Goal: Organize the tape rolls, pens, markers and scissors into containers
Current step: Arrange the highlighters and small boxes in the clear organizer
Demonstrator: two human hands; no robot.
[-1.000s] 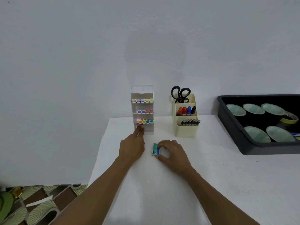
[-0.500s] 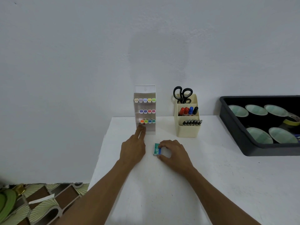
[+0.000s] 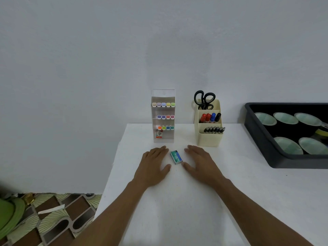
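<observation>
Scissors are standing handles-up in the back pocket of the cream organizer, with red, blue and black markers in the middle pocket and dark pens in the front one. And there's the change: the left hand has come back from the foot of the clear marker rack, where its fingertip was a second ago. The right hand has let go of the teal staple box it was pinching.

Both hands now lie flat on the tabletop, grip apart, fingers straight, holding nothing. The staple box sits between them, left hand at its 9 o'clock, right hand at its 3. The right thumb is just beside its near corner; touching or not, I can't tell.

From that box the rack is at 11 o'clock, with capped highlighters on three tiers and a small red-and-white box in the bottom slot. The organizer is at 1 o'clock. Out at 2 o'clock, the black tray holds what look like tape rolls.

My read: the sorting looks all but done, and only the staple box is loose.
</observation>
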